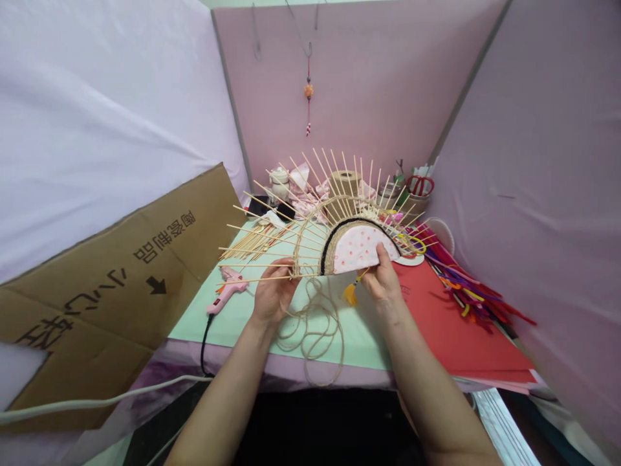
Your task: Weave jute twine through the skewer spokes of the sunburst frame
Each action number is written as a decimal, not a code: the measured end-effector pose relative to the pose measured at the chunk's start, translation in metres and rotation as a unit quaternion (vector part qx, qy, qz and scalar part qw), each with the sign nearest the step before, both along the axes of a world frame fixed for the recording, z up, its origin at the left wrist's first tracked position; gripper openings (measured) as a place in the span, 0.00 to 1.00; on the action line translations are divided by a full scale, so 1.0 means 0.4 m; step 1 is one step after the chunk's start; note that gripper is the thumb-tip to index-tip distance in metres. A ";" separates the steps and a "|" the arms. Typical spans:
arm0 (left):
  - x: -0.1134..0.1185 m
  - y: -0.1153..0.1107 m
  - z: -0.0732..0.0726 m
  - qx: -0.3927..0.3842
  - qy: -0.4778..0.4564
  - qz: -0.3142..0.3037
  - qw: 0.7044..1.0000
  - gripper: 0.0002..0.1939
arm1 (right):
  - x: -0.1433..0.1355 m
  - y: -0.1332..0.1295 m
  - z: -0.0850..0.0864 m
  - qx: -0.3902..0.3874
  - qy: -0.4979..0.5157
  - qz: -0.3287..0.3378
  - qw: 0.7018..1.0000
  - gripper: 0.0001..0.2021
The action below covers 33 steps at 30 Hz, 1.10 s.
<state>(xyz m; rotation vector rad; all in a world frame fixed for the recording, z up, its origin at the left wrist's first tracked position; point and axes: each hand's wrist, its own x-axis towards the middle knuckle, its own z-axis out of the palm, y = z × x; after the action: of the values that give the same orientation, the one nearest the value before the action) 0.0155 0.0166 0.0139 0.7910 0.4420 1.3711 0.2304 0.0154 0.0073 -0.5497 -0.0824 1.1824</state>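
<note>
Both hands hold up a half-round fan (361, 249) with thin wooden sticks radiating from it. Its middle is white cloth with pink-red spots, edged by a tan band and a black rim. My right hand (383, 278) grips the lower right of the cloth part, thumb on the front. At the left end, my left hand (275, 291) pinches the outer row of twine around the lowest sticks. From there a loose length of twine (320, 323) hangs in loops below the fan. A yellow tassel (350, 294) dangles beside my right hand.
A pink glue gun (227, 294) lies left of my left hand, its cord running off the table edge. Loose sticks (255, 241) lie behind. Red sheets (441, 323) and colourful pipe cleaners (478, 291) are at right. Twine roll (345, 184) and scissors (420, 186) stand at the back.
</note>
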 end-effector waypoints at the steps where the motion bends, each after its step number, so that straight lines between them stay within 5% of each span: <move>1: -0.001 0.003 -0.002 0.002 0.010 0.007 1.000 0.06 | 0.001 0.000 0.000 -0.001 -0.001 -0.001 1.000 0.10; 23: -0.012 0.024 -0.017 0.094 0.100 0.074 0.988 0.07 | 0.003 0.000 -0.005 0.012 -0.002 -0.003 1.000 0.08; 33: -0.011 -0.018 -0.015 0.001 0.051 0.032 0.998 0.13 | 0.000 -0.003 0.004 -0.003 0.011 -0.001 1.000 0.10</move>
<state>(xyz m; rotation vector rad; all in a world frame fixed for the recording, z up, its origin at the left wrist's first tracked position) 0.0109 0.0093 0.0080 0.8570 0.5492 1.3940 0.2305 0.0142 0.0088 -0.5419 -0.0585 1.1869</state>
